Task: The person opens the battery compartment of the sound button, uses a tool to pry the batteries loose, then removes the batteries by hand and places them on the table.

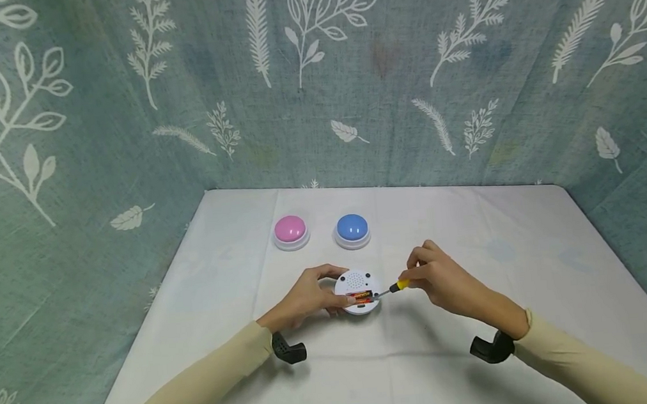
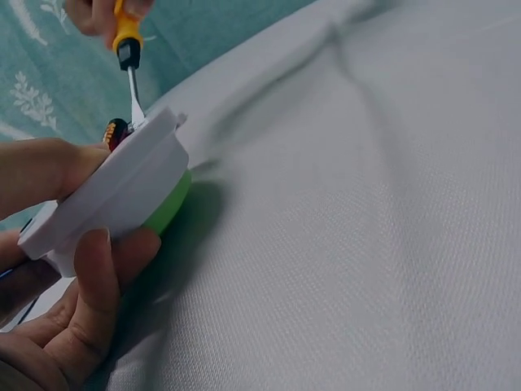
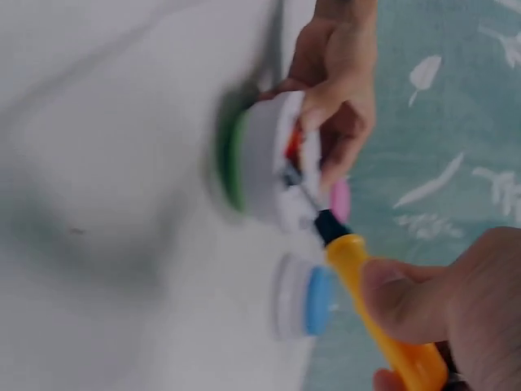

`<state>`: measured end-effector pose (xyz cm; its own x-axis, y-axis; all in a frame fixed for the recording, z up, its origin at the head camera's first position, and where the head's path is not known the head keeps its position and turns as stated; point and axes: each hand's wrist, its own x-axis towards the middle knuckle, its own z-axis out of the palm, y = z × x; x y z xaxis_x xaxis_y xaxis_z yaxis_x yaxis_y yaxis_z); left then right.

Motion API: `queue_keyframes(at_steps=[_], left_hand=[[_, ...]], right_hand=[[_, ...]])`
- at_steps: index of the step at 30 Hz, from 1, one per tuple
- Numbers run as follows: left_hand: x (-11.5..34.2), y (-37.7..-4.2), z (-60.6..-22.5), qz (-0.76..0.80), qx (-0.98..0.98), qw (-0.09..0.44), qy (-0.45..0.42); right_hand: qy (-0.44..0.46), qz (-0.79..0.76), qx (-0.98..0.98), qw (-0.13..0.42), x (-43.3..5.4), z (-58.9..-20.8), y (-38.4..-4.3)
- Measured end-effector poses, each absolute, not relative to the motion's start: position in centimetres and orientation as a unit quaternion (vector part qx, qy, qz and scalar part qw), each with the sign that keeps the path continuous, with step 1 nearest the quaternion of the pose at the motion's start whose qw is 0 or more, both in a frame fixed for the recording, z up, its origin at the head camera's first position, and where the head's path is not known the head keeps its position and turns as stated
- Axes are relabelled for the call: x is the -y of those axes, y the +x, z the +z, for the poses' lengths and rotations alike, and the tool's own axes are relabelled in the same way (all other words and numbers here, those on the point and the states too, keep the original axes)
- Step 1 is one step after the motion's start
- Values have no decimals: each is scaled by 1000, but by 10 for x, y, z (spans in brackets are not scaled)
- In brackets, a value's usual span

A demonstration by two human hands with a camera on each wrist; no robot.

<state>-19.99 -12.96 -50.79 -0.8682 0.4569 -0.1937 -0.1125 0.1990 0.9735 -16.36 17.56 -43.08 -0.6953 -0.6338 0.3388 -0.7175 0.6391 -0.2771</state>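
My left hand (image 1: 314, 296) grips a round white push-button (image 1: 360, 308) with its underside turned up, the thumb lying by the batteries (image 1: 362, 297) in its open compartment. The button's green dome (image 2: 169, 202) faces down in the left wrist view, with fingers curled under the white base. My right hand (image 1: 442, 279) holds a screwdriver (image 3: 358, 281) by its yellow handle. The screwdriver's metal shaft (image 2: 134, 94) points into the battery compartment, its tip at the end of the batteries.
A pink button (image 1: 290, 230) and a blue button (image 1: 352, 229) stand dome up behind the hands on the white-covered table (image 1: 460, 376). A green leaf-patterned cloth (image 1: 384, 107) hangs at the back and sides. Each wrist wears a black camera.
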Motion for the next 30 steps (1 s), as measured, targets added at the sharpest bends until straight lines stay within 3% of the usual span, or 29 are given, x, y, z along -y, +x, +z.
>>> queue_keyframes(at_steps=[11, 21, 30], left_hand=[[129, -201, -511, 631, -737, 222, 100], [127, -200, -510, 625, -743, 217, 102], [126, -198, -508, 629, -740, 218, 98]], right_hand=[[327, 284, 897, 91, -193, -465, -160], [417, 116, 890, 141, -165, -418, -154], [436, -18, 889, 137, -143, -397, -151]])
